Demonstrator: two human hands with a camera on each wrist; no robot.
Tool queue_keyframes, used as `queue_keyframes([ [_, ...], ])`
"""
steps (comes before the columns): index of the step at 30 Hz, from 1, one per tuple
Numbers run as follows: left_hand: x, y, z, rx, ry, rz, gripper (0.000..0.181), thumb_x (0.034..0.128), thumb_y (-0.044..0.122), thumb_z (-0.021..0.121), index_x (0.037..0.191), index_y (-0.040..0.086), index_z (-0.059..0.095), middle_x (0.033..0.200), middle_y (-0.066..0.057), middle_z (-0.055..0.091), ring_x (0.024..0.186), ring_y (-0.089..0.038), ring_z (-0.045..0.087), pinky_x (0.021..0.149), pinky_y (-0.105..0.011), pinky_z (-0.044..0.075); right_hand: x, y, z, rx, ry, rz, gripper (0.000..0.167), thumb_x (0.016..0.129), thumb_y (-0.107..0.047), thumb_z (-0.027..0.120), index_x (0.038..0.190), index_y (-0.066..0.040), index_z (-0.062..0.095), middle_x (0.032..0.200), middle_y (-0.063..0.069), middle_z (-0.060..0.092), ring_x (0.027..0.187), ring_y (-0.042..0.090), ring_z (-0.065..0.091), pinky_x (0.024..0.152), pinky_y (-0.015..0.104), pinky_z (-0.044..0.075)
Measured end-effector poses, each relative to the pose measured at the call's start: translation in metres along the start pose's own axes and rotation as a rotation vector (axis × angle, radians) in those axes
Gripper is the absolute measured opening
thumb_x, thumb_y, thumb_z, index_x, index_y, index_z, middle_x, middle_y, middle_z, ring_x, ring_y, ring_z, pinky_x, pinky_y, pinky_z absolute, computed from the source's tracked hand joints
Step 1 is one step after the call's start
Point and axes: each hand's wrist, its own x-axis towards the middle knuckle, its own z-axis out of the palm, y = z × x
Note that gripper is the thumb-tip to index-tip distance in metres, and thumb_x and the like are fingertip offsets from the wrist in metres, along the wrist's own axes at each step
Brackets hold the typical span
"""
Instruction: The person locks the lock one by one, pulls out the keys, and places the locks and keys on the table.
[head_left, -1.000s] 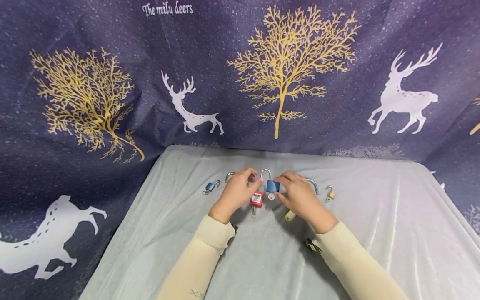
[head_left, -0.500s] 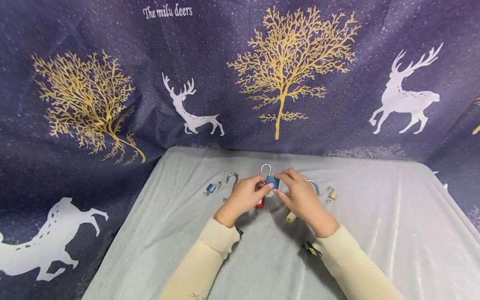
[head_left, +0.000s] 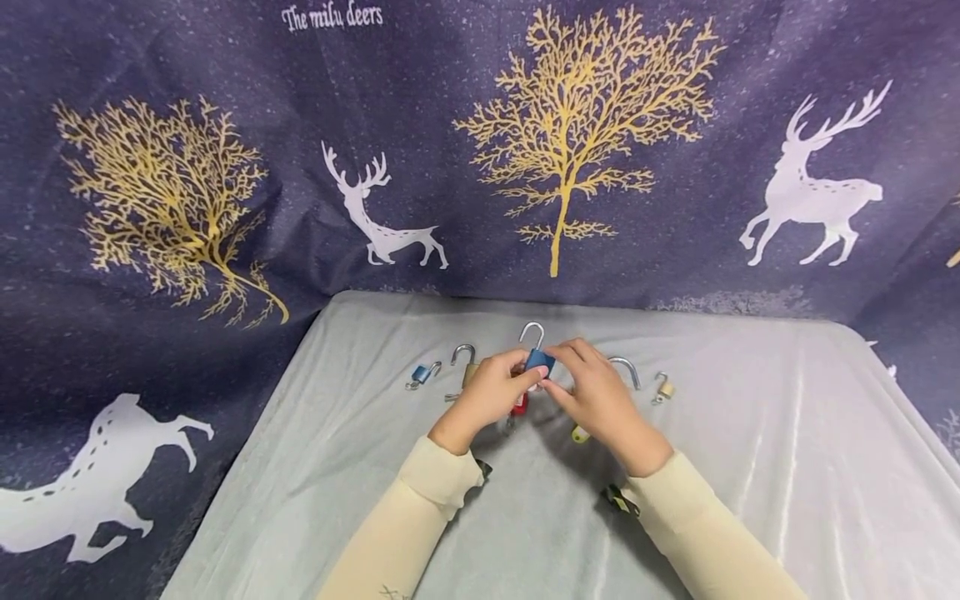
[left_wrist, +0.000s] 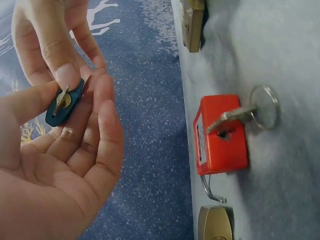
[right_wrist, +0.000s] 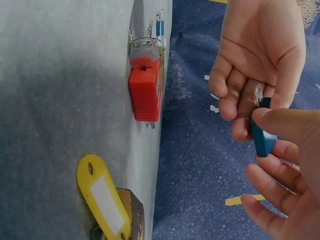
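Observation:
Both hands hold a blue padlock [head_left: 539, 360] above the middle of the table, its shackle raised with one leg free. My left hand [head_left: 491, 387] grips the body from the left, and my right hand [head_left: 600, 392] pinches it from the right. A key [left_wrist: 62, 100] sits in the brass keyhole, close to the right thumb. Part of a key ring [right_wrist: 258, 94] shows beside the left fingers. Below the left hand a red padlock [left_wrist: 222, 135] lies on the table, with its own key [left_wrist: 232, 119] inserted and partly hidden in the head view.
On the grey-covered table [head_left: 555, 517], a small blue padlock [head_left: 422, 374] and a brass padlock [head_left: 470, 372] lie left. To the right are a yellow key tag [right_wrist: 102, 195], a large shackle [head_left: 627, 369] and a small brass padlock [head_left: 665, 388]. A patterned curtain [head_left: 480, 208] hangs behind.
My left hand has moved right from above the red padlock and taken hold of the blue padlock. The blue padlock has risen slightly in view and tilted; the right hand keeps its grip.

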Motion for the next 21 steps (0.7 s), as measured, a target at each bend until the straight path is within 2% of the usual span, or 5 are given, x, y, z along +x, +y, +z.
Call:
queue_keyframes([
  [7, 0.000, 0.003, -0.001, -0.017, 0.048, 0.011, 0.021, 0.0987, 0.041, 0.064, 0.104, 0.022, 0.072, 0.090, -0.001, 0.077, 0.076, -0.011, 0.068, 0.064, -0.024, 0.049, -0.001, 0.001, -0.001, 0.098, 0.019, 0.032, 0.048, 0.087, -0.019, 0.080, 0.129, -0.003, 0.063, 0.118, 0.012, 0.064, 0.103, 0.029, 0.066, 0.088, 0.047, 0.056],
  [11, -0.001, 0.004, -0.002, -0.063, 0.072, 0.002, 0.026, 0.0985, 0.038, 0.065, 0.114, 0.019, 0.072, 0.092, -0.005, 0.078, 0.088, -0.024, 0.076, 0.069, -0.026, 0.055, -0.001, -0.003, -0.005, 0.260, -0.004, 0.169, 0.051, 0.096, -0.016, 0.069, 0.144, -0.009, 0.052, 0.128, 0.012, 0.060, 0.101, 0.026, 0.067, 0.086, 0.045, 0.057],
  [15, -0.002, 0.006, 0.000, -0.113, 0.087, -0.005, 0.030, 0.0978, 0.036, 0.067, 0.122, 0.018, 0.071, 0.090, -0.008, 0.078, 0.084, -0.027, 0.077, 0.068, -0.029, 0.059, 0.000, -0.007, -0.010, 0.396, -0.039, 0.309, 0.055, 0.104, -0.024, 0.056, 0.156, -0.020, 0.038, 0.139, 0.010, 0.058, 0.099, 0.024, 0.071, 0.084, 0.038, 0.057],
  [18, -0.003, 0.008, 0.001, -0.110, 0.084, -0.002, 0.032, 0.0973, 0.035, 0.067, 0.125, 0.019, 0.071, 0.086, -0.008, 0.078, 0.081, -0.026, 0.077, 0.061, -0.030, 0.058, 0.001, -0.007, -0.011, 0.468, -0.064, 0.368, 0.056, 0.107, -0.030, 0.050, 0.159, -0.024, 0.030, 0.145, 0.012, 0.057, 0.097, 0.028, 0.072, 0.083, 0.035, 0.056],
  [21, -0.004, 0.008, 0.003, -0.115, 0.068, 0.010, 0.033, 0.0979, 0.030, 0.067, 0.128, 0.017, 0.070, 0.092, -0.011, 0.078, 0.083, -0.029, 0.077, 0.056, -0.027, 0.055, 0.001, -0.006, -0.011, 0.505, -0.080, 0.402, 0.054, 0.108, -0.033, 0.046, 0.159, -0.023, 0.031, 0.143, 0.016, 0.058, 0.096, 0.030, 0.073, 0.087, 0.041, 0.057],
])
